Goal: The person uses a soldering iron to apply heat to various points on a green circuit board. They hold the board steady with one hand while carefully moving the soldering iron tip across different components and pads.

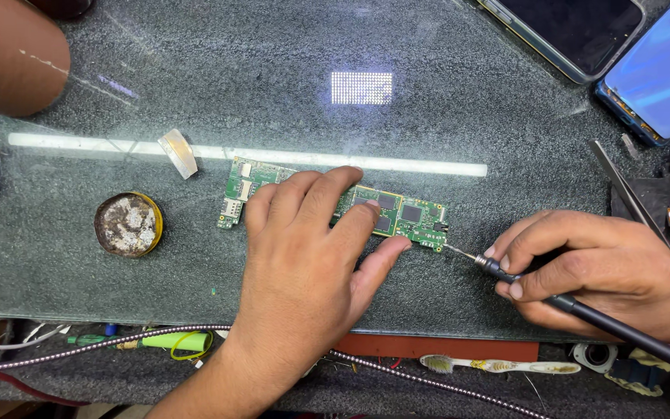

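Note:
A green circuit board lies flat on the glass-topped table. My left hand presses down on the board's middle, fingers spread over it, and hides that part. My right hand grips a thin black soldering iron like a pen. Its metal tip touches the board's right end near the lower corner. The iron's black cable runs off to the lower right.
A round tin of grey paste sits left of the board, with a small tape roll above it. Two phones lie at the top right, tweezers at the right. Another person's arm is top left. A toothbrush and cables lie below the table's front edge.

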